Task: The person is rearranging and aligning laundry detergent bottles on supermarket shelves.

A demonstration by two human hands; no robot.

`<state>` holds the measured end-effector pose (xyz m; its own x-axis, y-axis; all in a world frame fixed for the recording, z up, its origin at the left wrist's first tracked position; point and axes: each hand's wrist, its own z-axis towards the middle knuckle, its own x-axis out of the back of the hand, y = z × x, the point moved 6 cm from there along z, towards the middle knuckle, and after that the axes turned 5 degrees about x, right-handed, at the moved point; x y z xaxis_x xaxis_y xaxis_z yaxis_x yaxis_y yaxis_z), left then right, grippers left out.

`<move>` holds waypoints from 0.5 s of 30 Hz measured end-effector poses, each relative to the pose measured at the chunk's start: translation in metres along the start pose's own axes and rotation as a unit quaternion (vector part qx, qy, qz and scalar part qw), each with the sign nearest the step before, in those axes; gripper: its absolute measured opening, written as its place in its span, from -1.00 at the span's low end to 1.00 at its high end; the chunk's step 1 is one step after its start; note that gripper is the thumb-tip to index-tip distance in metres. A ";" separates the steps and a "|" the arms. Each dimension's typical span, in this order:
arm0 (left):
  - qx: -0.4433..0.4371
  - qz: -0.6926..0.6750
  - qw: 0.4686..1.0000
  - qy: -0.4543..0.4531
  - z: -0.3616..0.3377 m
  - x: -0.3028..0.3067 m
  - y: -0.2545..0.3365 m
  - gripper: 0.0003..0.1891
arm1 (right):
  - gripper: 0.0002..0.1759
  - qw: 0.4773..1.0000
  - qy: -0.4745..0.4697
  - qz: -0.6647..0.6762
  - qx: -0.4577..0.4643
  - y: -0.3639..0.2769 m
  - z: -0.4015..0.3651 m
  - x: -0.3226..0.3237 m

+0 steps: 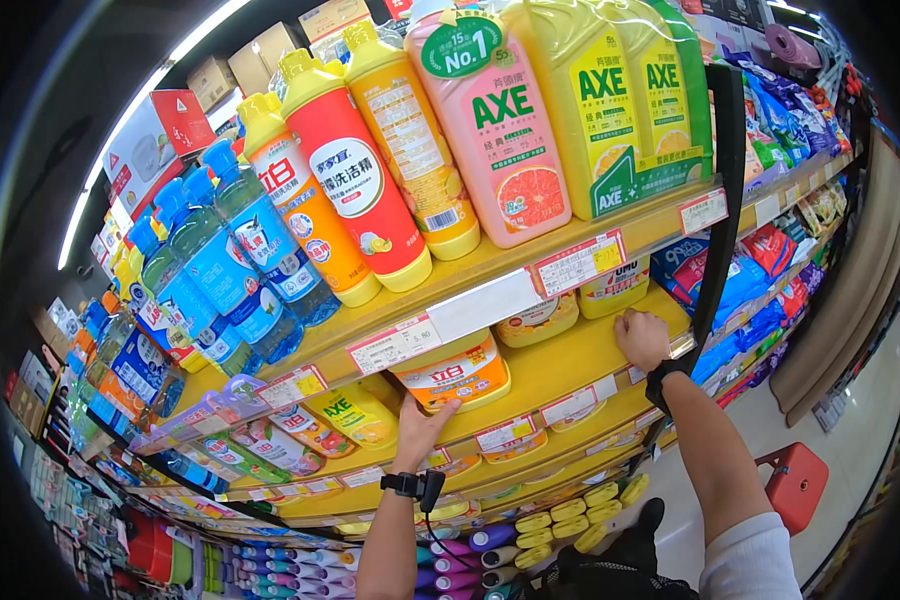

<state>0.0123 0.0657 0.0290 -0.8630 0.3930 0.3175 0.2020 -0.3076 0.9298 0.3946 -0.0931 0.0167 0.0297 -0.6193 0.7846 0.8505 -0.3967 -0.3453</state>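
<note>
On the yellow middle shelf stands an orange-and-white dish soap bottle, its top hidden by the shelf above. My left hand is at its lower left corner, thumb across the front and fingers along the side. Left of that hand is a yellow AXE bottle. My right hand is curled closed on the bare right part of the same shelf, with nothing visible in it. Beside it, further back, are a yellow bottle with a red-and-white label and another yellow bottle.
Large dish soap bottles, among them a pink AXE one, line the upper shelf. A black upright post stands at the right. A red box-like object is near the floor. Purple-capped bottles fill a lower level.
</note>
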 end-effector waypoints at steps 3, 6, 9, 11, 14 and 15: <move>0.005 0.001 1.000 0.003 0.000 0.000 0.000 -0.37 | -0.68 1.000 0.001 0.001 0.000 0.000 0.000 0.000; -0.008 0.010 1.000 0.004 0.000 0.000 0.002 -0.38 | -0.68 1.000 -0.001 0.002 -0.002 0.001 0.000 -0.001; 0.001 0.008 1.000 -0.007 -0.001 -0.001 0.002 -0.46 | -0.68 1.000 -0.003 0.003 -0.001 0.001 0.000 -0.001; -0.004 0.010 1.000 -0.004 0.000 0.000 0.001 -0.46 | -0.68 1.000 -0.004 0.005 -0.001 0.001 0.000 0.000; 0.000 0.003 1.000 -0.002 -0.001 0.000 0.002 -0.43 | -0.68 1.000 -0.006 0.007 -0.004 0.001 0.000 0.000; 0.003 -0.001 1.000 -0.001 -0.001 -0.001 0.004 -0.41 | -0.68 1.000 -0.008 0.007 -0.006 -0.001 0.000 0.001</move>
<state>0.0129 0.0633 0.0320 -0.8624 0.3958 0.3156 0.2028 -0.3010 0.9318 0.3942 -0.0932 0.0177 0.0500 -0.6144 0.7874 0.8441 -0.3955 -0.3622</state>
